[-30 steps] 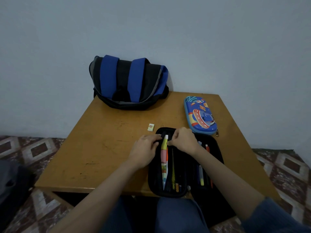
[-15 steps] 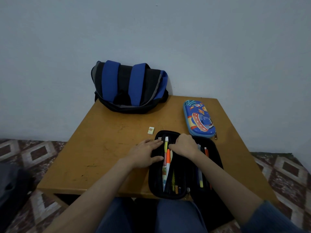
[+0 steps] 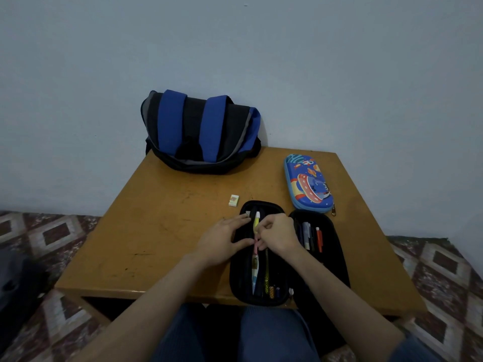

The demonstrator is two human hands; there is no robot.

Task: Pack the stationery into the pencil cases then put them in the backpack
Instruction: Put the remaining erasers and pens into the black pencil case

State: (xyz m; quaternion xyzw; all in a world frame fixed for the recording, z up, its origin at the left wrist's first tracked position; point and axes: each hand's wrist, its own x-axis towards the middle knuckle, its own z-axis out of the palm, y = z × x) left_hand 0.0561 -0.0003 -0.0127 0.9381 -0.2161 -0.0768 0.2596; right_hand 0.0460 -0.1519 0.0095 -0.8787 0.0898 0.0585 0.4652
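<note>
The black pencil case (image 3: 240,278) lies unzipped and spread flat at the near edge of the tabletop (image 3: 162,231). The left hand (image 3: 222,241) rests on the case's left half, its fingers (image 3: 239,222) straight and a little apart, the thumb reaching toward the middle. The right hand (image 3: 278,236) sits over the case's centre, its fingers (image 3: 262,232) curled and pinching a yellow-and-pink pen (image 3: 257,222) that lies lengthwise in the left half. More pens (image 3: 311,237) fill the right half (one has an orange barrel). Just beyond the case's far left corner lies a small eraser (image 3: 233,200). Beyond its far right corner is a closed blue pencil case (image 3: 308,184). Farther off, against the wall, sits the backpack (image 3: 201,131).
</note>
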